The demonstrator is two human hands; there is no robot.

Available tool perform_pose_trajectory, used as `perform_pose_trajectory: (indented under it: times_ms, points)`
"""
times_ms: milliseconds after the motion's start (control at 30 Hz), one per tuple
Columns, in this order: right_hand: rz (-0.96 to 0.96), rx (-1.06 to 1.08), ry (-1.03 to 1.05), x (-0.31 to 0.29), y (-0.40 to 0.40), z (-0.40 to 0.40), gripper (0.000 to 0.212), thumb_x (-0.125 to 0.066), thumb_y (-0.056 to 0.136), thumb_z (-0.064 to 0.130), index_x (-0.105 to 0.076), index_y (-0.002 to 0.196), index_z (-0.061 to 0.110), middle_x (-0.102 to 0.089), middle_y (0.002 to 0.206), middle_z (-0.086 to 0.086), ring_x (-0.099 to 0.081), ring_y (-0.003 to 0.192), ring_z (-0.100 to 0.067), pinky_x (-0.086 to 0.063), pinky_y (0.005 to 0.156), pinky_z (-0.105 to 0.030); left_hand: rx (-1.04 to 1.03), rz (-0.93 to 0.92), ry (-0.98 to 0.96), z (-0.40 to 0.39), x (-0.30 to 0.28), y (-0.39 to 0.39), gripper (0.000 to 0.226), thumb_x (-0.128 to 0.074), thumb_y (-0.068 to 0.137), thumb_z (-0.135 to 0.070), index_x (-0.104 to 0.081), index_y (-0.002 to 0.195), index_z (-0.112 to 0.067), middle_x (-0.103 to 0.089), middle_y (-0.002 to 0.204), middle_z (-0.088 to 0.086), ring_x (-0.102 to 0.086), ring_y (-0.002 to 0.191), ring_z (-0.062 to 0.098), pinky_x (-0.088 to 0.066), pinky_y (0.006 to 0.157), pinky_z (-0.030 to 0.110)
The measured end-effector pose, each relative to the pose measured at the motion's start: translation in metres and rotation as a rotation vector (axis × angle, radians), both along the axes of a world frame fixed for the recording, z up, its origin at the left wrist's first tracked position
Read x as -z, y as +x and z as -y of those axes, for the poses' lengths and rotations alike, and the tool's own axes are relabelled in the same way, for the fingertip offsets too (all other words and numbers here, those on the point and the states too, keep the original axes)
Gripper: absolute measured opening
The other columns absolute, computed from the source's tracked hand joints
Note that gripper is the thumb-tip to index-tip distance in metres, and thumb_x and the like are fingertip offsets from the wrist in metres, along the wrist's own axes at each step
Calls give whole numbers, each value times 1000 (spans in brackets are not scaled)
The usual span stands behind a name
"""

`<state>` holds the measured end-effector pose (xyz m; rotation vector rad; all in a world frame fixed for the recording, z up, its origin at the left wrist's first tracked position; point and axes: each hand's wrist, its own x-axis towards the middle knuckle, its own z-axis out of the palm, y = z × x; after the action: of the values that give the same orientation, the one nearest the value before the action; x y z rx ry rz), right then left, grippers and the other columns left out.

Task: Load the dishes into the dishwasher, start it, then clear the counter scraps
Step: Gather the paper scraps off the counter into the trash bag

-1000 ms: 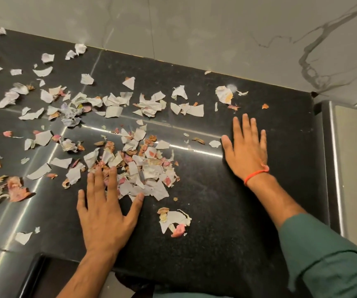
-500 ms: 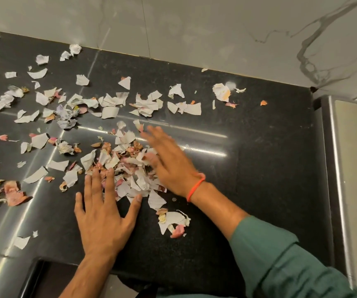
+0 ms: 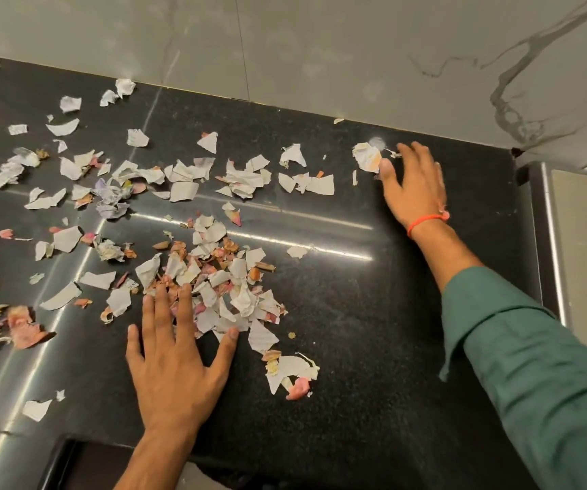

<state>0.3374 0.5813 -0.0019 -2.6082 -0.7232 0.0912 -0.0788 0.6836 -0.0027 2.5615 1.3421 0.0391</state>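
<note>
Black counter (image 3: 373,330) strewn with scraps (image 3: 214,277)

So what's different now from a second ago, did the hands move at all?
The right hand swept left into the central scrap pile, then swung out to the far right back of the counter, beside a lone crumpled scrap. It holds nothing. The left hand stayed flat at the pile's near edge, and the outlying scraps barely shifted.

My single head camera looked steeply down from close above the black counter (image 3: 373,330), facing its back edge and wall (image 3: 320,47).
</note>
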Motion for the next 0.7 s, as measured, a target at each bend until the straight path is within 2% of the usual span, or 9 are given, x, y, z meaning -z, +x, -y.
perform_pose_trajectory:
  times_ms: [100,233,367,467,567,633,700]
  points:
    - [3,-115,17,-3,-20,-39,70,-27,96,62,-51,143,15,-42,153,-10,-34,145,-26,-26,119,-50,2,-5,2,0,0,0,96,-22,88,-84,-11,165,-27,-1,173,2,4,159,18,-4,127,52]
    - [-39,-379,55,-5,-82,-86,69,-26,97,61,-49,144,15,-48,149,-8,-39,142,-25,-27,119,-44,3,1,-3,0,0,0,95,-23,88,-84,-9,165,-29,2,173,-1,5,159,16,-4,127,52]
    - [-100,-636,80,-8,-156,-106,63,-28,103,59,-36,153,21,-38,158,-4,-25,150,-21,-16,124,-45,1,-9,-3,-1,1,0,95,-22,88,-84,-7,165,-29,2,173,0,5,159,16,-5,127,53]
    - [-111,-786,154,-2,-184,-105,60,-37,103,54,-37,152,21,-38,159,-4,-24,151,-19,-17,125,-43,-2,-6,-4,0,1,-1,95,-22,88,-84,-6,165,-29,0,173,1,4,159,17,-7,127,53]
    - [-120,-704,332,-2,-164,-105,52,-43,104,45,-48,146,15,-43,155,-9,-30,148,-22,-23,122,-44,4,-7,-6,0,0,-1,95,-23,89,-83,-4,165,-30,0,173,2,4,159,17,-7,127,53]
    - [-28,-488,449,-1,-124,-105,48,-45,102,40,-60,135,9,-55,143,-14,-43,140,-28,-33,117,-50,3,-13,-11,-1,0,-2,95,-22,89,-84,-3,165,-30,1,173,2,6,159,16,-6,128,52]
    - [57,-225,408,-2,-75,-100,51,-43,101,43,-61,134,9,-55,142,-14,-44,139,-30,-34,113,-53,5,-11,-14,-1,-1,-2,95,-22,89,-85,-3,165,-30,2,173,1,7,159,16,-6,128,52]
